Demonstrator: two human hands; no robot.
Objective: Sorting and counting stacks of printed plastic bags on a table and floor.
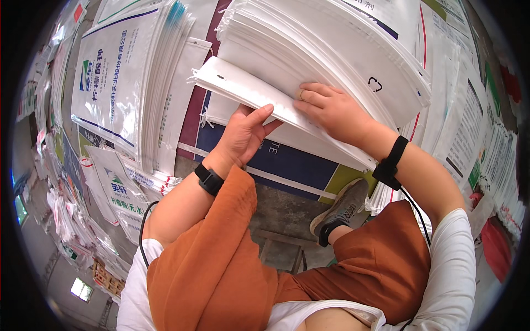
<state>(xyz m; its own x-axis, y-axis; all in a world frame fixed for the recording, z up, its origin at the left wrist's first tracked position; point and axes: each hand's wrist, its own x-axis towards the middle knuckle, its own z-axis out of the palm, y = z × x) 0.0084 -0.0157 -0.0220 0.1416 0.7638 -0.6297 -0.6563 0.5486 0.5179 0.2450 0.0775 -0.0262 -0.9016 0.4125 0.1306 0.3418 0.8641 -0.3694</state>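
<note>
A stack of white woven plastic sacks [309, 41] lies in front of me, with frayed threads along its left ends. Its near edge forms a folded white sack [245, 83] slanting from upper left to lower right. My left hand [243, 135] pinches the near edge of this sack, thumb on top and the other fingers partly hidden underneath. On top of the fold rests my right hand [334, 110], fingers together and lying flat, a ring on one of them. How many layers my left hand grips is hidden.
Another stack of printed white sacks [110, 83] stands at the left. Beneath the work lies a blue, green and maroon printed sack [292, 168]. More sacks [464, 121] are piled at the right. My shoe [343, 207] is on the concrete floor [276, 212], near a low frame.
</note>
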